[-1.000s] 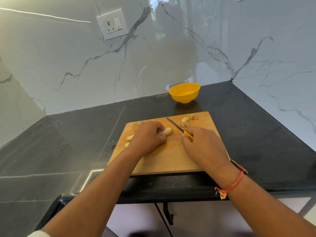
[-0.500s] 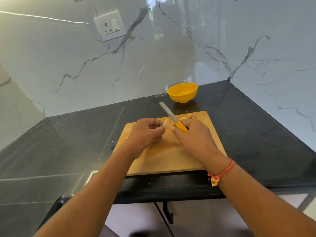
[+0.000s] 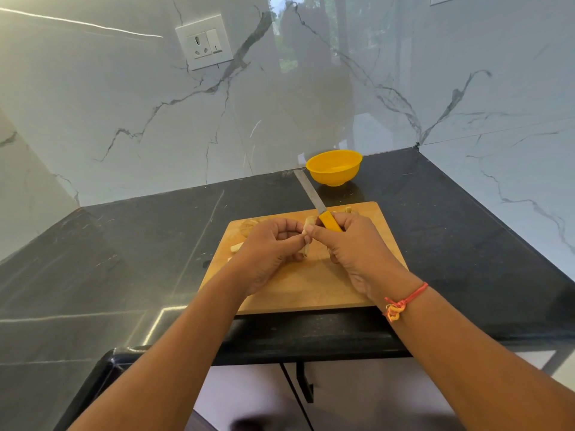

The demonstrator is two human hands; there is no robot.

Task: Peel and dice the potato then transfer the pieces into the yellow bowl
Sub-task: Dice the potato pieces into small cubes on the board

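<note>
Both hands are raised over the wooden cutting board (image 3: 311,284). My left hand (image 3: 270,247) pinches a pale potato strip (image 3: 308,227), and the fingertips of my right hand (image 3: 354,244) touch the same strip. My right hand also grips a knife by its yellow handle (image 3: 329,221); the blade (image 3: 308,191) points up and away toward the wall. More potato pieces lie on the board at the left (image 3: 236,247) and at the far right corner (image 3: 348,209). The yellow bowl (image 3: 334,166) stands behind the board by the wall.
The board lies on a black stone counter (image 3: 124,259) set in a corner of white marble walls. A wall socket (image 3: 203,42) is high on the left. The counter's front edge runs just below the board.
Both hands have lifted off the board and come together around the potato strip. The knife blade has swung from flat over the board to pointing up toward the bowl.
</note>
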